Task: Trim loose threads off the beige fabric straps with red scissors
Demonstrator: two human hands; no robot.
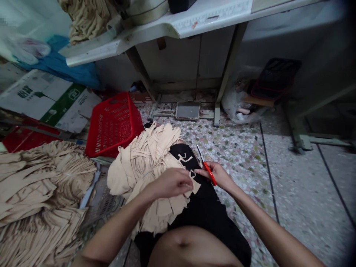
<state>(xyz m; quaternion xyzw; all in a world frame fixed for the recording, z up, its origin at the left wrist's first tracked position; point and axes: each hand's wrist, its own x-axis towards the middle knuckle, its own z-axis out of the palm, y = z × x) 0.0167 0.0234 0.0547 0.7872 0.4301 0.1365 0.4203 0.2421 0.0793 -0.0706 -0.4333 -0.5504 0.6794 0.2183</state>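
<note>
The head camera looks straight down at the action: a bundle of beige fabric strips (144,167) is heaped across the person's black-clothed lap (203,207). The left hand (172,183) lies on top of that bundle, its grip bunched down over the strips, though from here you cannot tell whether it is pinching one. Over at the bundle's right edge, the right hand (215,176) has its grip pressed closed around a pair of red-handled scissors (209,173), and the steel blades (199,152) point up and away, out over the black lap.

Just left of the bundle, a much larger heap of the same beige strips (36,189) spills over a grey plastic crate (102,207). Just past the bundle, a red plastic basket (112,126) lies tipped on its side, with a flattened cardboard box (47,98) further out to the left. Well beyond the bundle stands a sewing-machine bench (194,22), with a metal treadle (187,110) on the floor beneath it. To the bundle's right runs a speckled terrazzo floor (239,155), and a crumpled plastic bag (236,105) sits far off beside the bench's leg.
</note>
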